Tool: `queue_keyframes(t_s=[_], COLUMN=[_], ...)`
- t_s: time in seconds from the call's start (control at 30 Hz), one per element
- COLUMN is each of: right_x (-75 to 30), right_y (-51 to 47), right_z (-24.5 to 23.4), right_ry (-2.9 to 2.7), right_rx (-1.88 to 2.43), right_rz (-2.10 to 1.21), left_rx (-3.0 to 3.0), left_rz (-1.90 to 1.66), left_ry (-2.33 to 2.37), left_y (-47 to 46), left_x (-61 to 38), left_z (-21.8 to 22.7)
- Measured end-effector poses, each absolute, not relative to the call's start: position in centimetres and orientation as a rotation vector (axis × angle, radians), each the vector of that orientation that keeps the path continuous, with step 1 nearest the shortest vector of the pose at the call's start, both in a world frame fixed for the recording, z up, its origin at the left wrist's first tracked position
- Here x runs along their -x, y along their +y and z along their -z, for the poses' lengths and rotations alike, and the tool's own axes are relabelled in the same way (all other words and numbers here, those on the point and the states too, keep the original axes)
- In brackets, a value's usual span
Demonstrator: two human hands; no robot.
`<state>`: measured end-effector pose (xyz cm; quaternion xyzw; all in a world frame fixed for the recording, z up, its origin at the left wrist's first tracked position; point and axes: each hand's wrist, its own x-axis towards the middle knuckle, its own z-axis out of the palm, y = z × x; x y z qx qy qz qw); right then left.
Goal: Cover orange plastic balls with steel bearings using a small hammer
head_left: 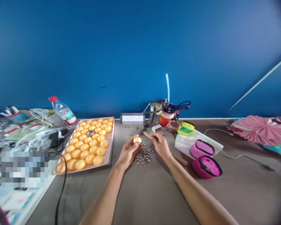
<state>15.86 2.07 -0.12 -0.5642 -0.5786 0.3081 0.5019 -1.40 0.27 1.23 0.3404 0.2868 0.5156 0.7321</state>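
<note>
My left hand (127, 153) is closed around a small orange half-ball (137, 140), held just above the table. My right hand (160, 144) is right beside it, fingers pinched together near a thin wooden stick (147, 135) that runs under the hand toward the right. Whether the fingers grip the stick or something smaller is hidden. A heap of small metal beads (144, 156) lies on the table between and just below both hands.
A tray (110, 150) of orange half-balls sits left of my hands, one metal piece (91, 133) among them. A water bottle (63, 112), cables and papers crowd the far left. A red cup (166, 118), tape, pink pouches (206, 167) and pink paper fans (259, 128) lie to the right.
</note>
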Motion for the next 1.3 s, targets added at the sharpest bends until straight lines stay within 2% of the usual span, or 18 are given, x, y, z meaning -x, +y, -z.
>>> queue_keyframes(t_s=[0.17, 0.3, 0.47, 0.6, 0.83, 1.03, 1.2, 1.3], right_x=[-17.4, -17.3, -17.6, -17.4, -15.3, -15.1, -15.2, -14.9], right_y=[2.0, 1.8, 2.0, 1.7, -0.4, -0.6, -0.8, -0.8], right_z=[0.8, 0.6, 0.9, 0.5, -3.1, -3.2, -3.8, -3.8], right_ry=[-1.867, -2.01, -2.084, -2.033, -1.967, -2.078, -2.062, -2.066], right_rx=[1.869, 2.047, 1.969, 1.775, 1.287, 1.358, 1.218, 1.344], right_rz=[-0.214, -0.104, -0.034, -0.056, -0.257, -0.408, -0.476, -0.439], left_rx=[-0.695, -0.619, -0.552, -0.497, -0.364, -0.326, -0.339, -0.325], left_rz=[-1.195, -1.233, -1.262, -1.303, -1.328, -1.388, -1.392, -1.399], left_ry=[0.565, 0.535, 0.536, 0.56, 0.462, 0.478, 0.484, 0.505], left_y=[0.6, 0.8, 1.1, 1.4, 2.2, 2.3, 2.2, 2.2], left_x=[1.7, 1.8, 1.9, 2.1, 2.5, 2.5, 2.4, 2.4], left_z=[-1.2, -1.1, -1.0, -1.0, -0.4, -0.3, -0.7, -0.7])
